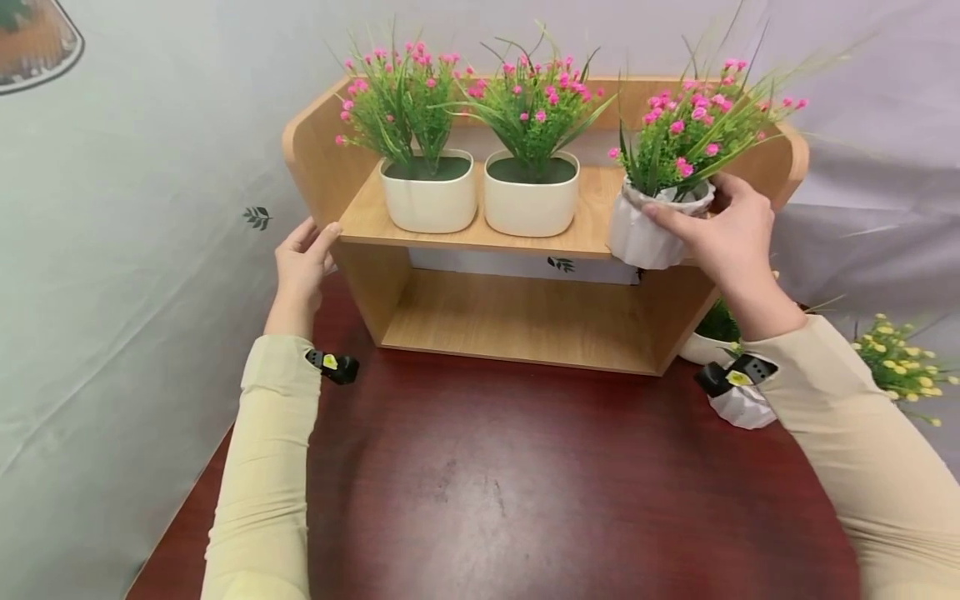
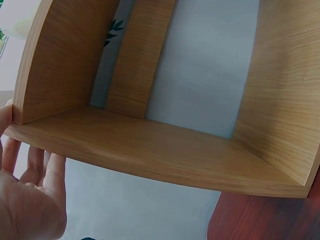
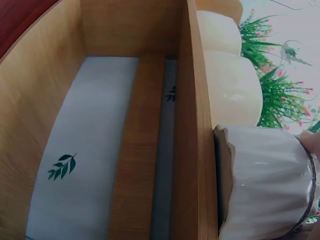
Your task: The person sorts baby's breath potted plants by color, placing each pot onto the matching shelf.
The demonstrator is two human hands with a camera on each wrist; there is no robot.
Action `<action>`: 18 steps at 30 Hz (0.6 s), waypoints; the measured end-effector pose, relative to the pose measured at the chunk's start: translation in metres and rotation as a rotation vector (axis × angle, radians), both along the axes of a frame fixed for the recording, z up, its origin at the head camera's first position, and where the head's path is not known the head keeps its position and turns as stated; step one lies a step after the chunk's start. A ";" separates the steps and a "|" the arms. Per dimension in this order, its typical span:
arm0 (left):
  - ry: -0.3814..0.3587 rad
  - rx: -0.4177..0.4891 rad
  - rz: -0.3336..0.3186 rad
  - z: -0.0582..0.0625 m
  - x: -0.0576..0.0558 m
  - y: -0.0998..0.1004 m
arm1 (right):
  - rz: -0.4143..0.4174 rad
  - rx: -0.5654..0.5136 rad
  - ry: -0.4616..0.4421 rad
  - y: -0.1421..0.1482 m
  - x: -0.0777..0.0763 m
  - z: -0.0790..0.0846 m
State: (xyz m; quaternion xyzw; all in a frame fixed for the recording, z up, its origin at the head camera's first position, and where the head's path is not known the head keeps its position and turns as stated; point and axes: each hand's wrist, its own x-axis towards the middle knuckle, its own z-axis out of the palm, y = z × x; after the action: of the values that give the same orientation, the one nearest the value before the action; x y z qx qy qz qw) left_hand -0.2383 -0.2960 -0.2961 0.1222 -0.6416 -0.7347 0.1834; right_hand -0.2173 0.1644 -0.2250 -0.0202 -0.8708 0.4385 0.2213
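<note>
The head view alone gives the whole scene: the shelf [image 1: 517, 317] on the table [image 1: 510, 467], two cream pots [image 1: 431, 196] [image 1: 531, 200] side by side on its upper board, and yellow flowers [image 1: 900, 358] near the right arm. There the white pot [image 1: 648, 237], bearing pink flowers [image 1: 693, 117], overlaps the board's front edge at the right end. The right wrist view adds the pot's brown bottom rim [image 3: 226, 165], just beside that edge and tilted to it; whether they touch cannot be told. The left wrist view shows the crossbar [image 2: 140, 60] at the shelf's back.

The right hand [image 1: 735, 225] reaches in from the right, wrist bent, thumb on the near side of the pot's top and fingers round behind, pinching it. The left hand [image 1: 300, 267] is raised at the shelf's left end, thumb on the front edge and fingers along the outer side, holding the corner between them.
</note>
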 end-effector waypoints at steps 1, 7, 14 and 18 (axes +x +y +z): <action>0.006 0.006 0.001 0.000 0.000 0.000 | 0.002 0.012 -0.011 -0.001 -0.002 0.001; -0.002 0.004 0.007 0.002 0.002 -0.002 | 0.008 0.057 -0.067 -0.011 -0.010 0.005; -0.017 0.016 -0.001 0.003 0.001 0.000 | 0.005 0.055 -0.068 -0.016 -0.017 0.006; 0.002 -0.009 0.024 0.002 0.000 0.003 | 0.008 0.048 -0.068 -0.016 -0.019 0.005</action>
State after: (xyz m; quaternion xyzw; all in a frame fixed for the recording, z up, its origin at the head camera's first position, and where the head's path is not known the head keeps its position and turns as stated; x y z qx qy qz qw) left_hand -0.2381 -0.2926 -0.2942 0.1285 -0.6432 -0.7296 0.1935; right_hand -0.2367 0.1485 -0.2199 -0.0261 -0.8882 0.4175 0.1901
